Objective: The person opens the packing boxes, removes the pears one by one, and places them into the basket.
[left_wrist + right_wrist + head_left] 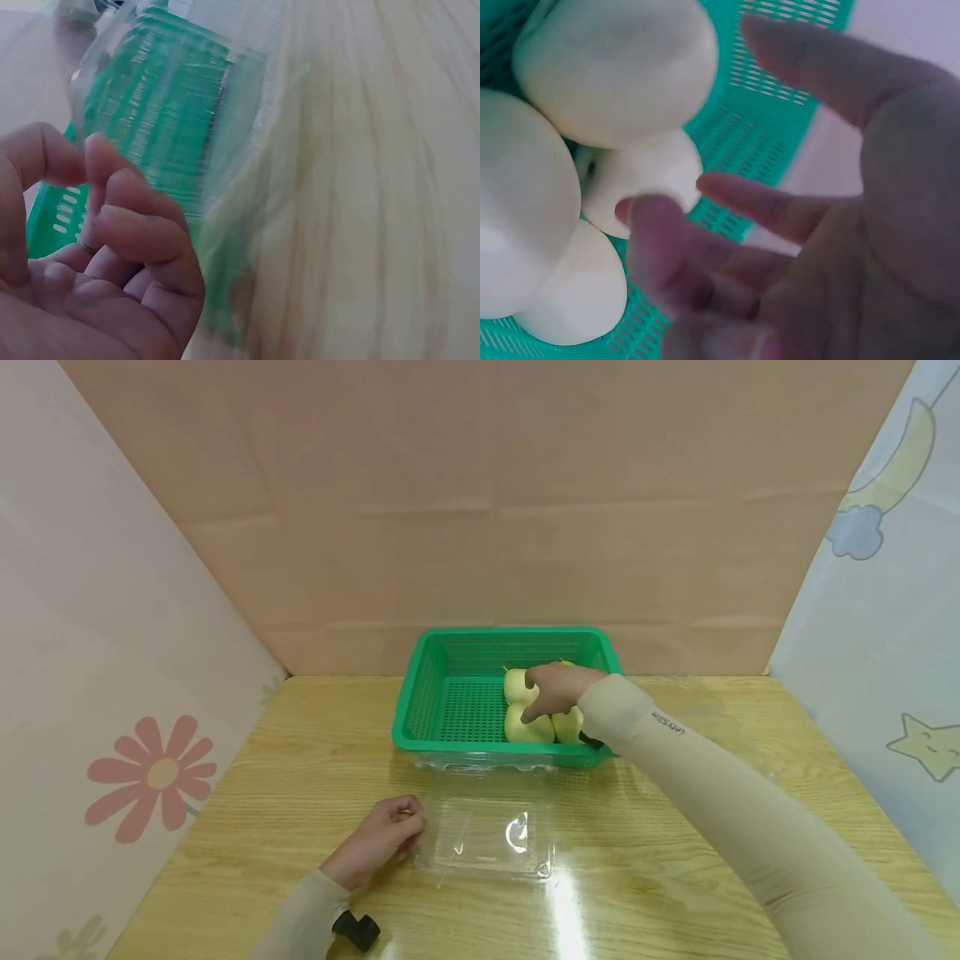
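My right hand (558, 685) reaches over the pears (528, 727) in the green basket (408, 693), fingers spread. Nothing sits in its grasp. In the right wrist view, pale yellow pears (615, 67) lie together, with the fingers (660, 247) in front of or beside them; contact cannot be told. My left hand (378, 842) is at the left edge of a clear plastic container (480, 835) in front of the basket. In the left wrist view its fingers (150, 240) are loosely curled, with the container's wall (247, 97) behind them; no grip on it shows.
The wood-grain table (300, 752) extends to both sides of the basket. A tan cloth wall (487, 527) rises behind it, with patterned panels left and right. Light glares on the table below the container. My right forearm (735, 810) crosses the table's right side.
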`<action>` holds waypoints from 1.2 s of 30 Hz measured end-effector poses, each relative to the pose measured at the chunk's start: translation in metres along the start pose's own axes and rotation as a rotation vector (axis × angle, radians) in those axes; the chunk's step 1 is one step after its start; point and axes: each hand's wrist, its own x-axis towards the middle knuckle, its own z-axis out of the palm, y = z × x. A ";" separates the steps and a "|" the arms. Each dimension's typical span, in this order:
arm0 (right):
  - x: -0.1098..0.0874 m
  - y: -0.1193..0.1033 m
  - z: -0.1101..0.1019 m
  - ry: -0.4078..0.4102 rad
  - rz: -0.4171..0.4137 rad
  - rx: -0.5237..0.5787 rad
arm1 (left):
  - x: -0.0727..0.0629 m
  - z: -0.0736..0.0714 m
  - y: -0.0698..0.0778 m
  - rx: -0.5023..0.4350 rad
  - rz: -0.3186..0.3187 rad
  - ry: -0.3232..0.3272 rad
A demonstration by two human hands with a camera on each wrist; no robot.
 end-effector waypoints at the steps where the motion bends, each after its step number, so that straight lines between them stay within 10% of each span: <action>1: -0.004 0.003 0.000 0.027 -0.012 0.005 | -0.001 -0.001 0.000 0.005 -0.001 0.015; 12: -0.040 0.030 0.024 0.345 -0.083 0.081 | -0.007 -0.023 -0.004 0.071 -0.012 0.171; 36: -0.089 0.031 0.075 0.561 -0.174 0.115 | -0.028 -0.122 -0.026 0.195 0.020 0.345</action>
